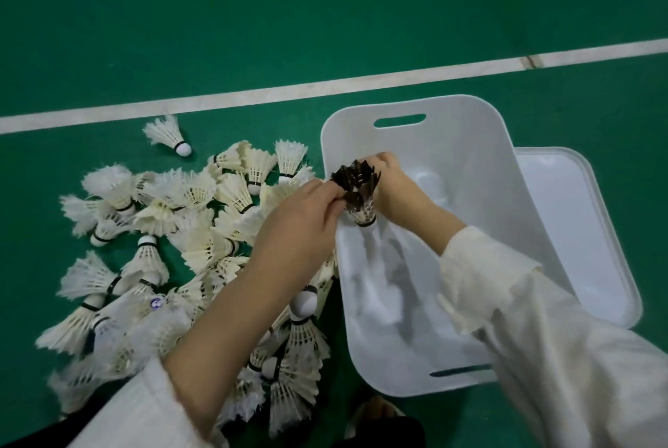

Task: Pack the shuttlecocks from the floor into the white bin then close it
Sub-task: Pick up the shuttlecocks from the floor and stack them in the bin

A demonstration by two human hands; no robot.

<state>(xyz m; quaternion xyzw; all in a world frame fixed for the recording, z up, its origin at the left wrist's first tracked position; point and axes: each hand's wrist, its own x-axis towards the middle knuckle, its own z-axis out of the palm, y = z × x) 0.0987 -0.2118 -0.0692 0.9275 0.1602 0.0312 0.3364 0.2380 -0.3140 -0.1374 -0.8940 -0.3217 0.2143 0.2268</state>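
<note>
Cream sleeves (542,321) frame the bottom of the view, and both forearms reach forward over the near-left rim of the white bin (480,115). Between the hands hangs a dark-feathered shuttlecock (356,191), cork down, just above the bin's inside. The left hand (303,216) pinches the near edge of the feather skirt with curled fingers (332,194); the right hand (390,187) wraps its fingers (383,162) round the far side.

This looks like the packing step, one shuttlecock about to go in. The next move calls for both hands to let go so that it drops inside, then a reach back to the heap. White shuttlecocks (180,230) lie piled on the green floor (325,14) just left of the bin – most of the work is ahead. What lies in the bin is too blurred to tell. The lid (578,230) lies at the bin's right side, off – closing comes last.
</note>
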